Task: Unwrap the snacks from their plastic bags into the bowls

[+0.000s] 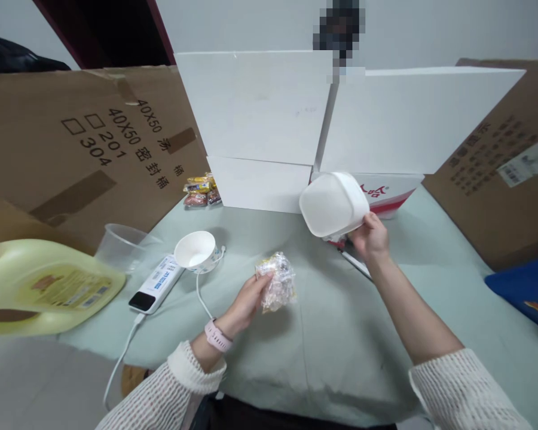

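My left hand (245, 303), with a pink band at the wrist, is closed on a crinkled clear plastic packet (280, 284) above the middle of the table. What lies inside the packet is hard to make out. In my right hand (373, 240) is a white plastic container (332, 203) with rounded corners, gripped at its lower right edge and tilted. Just beneath the container, a long thin white-and-dark object (357, 263) and something small and red lie partly hidden.
A paper bowl (196, 251), a power bank (156, 284) with white cables, a clear plastic cup (122, 248) and a yellow jug (49, 286) stand at left. Small wrapped snacks (201, 191) lie behind. White panels (255, 107) and cardboard boxes (85, 149) border the green-covered table (341, 358).
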{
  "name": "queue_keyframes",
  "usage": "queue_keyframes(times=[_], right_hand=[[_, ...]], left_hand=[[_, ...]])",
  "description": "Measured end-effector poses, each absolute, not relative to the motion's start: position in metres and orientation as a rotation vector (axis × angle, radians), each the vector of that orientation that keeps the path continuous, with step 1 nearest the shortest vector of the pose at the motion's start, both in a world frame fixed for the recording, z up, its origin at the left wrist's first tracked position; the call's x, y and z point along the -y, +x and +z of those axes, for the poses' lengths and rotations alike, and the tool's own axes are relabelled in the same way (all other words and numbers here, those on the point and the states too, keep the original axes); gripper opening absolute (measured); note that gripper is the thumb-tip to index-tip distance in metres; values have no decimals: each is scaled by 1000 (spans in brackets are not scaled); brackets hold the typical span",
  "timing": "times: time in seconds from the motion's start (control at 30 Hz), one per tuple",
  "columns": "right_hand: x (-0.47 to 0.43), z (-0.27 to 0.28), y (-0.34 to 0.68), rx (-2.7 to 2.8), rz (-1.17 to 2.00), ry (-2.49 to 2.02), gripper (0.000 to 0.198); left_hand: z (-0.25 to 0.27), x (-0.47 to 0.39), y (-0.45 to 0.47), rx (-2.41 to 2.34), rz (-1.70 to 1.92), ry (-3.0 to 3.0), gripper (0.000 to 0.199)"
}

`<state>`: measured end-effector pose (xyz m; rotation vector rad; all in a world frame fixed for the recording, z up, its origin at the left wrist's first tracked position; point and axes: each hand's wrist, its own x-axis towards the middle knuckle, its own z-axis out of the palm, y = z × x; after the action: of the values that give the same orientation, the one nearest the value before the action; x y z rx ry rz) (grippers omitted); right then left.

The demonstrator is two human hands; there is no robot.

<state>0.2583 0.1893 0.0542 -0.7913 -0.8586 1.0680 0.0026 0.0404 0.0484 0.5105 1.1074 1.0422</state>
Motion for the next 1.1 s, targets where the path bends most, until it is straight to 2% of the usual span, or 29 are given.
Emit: queue_keyframes(times=[0.13,0.3,0.37,0.5,0.6,0.67,0.8,0.93,0.97,1.03,1.1], right_hand=[[-162,47,212,1433,915,-889,11],[-148,23,170,1981,679,-951,8],[-152,16,166,2056,550,-1031,12],[-151,13,189,2087,337,-1180,28],[-134,17,228,2119,240,-1208,26],[-116,20,256,2149,227,-1205,22],[-75,22,283,2190,399,-1233,16],[-42,21,259,2214,602,-1232,14],[-37,20,249,2214,632,-1243,15],[-29,18,231,2215,665,-1277,28],[-27,15,220,2210,664,-1300,48]], left_hand=[[44,-35,4,-1165,918,661,36],[32,-32,6,-1314,810,1018,34],[25,-34,13,-1316,855,1031,37],[11,-38,30,-1281,948,954,56],[10,-36,31,-1350,791,965,71],[17,-34,24,-1484,700,1132,73],[38,-32,12,-1602,817,1839,55],[39,-36,22,-1350,621,2158,60],[37,-37,26,-1341,588,2151,55],[32,-39,31,-1366,606,2064,37],[30,-42,33,-1381,711,1892,29]])
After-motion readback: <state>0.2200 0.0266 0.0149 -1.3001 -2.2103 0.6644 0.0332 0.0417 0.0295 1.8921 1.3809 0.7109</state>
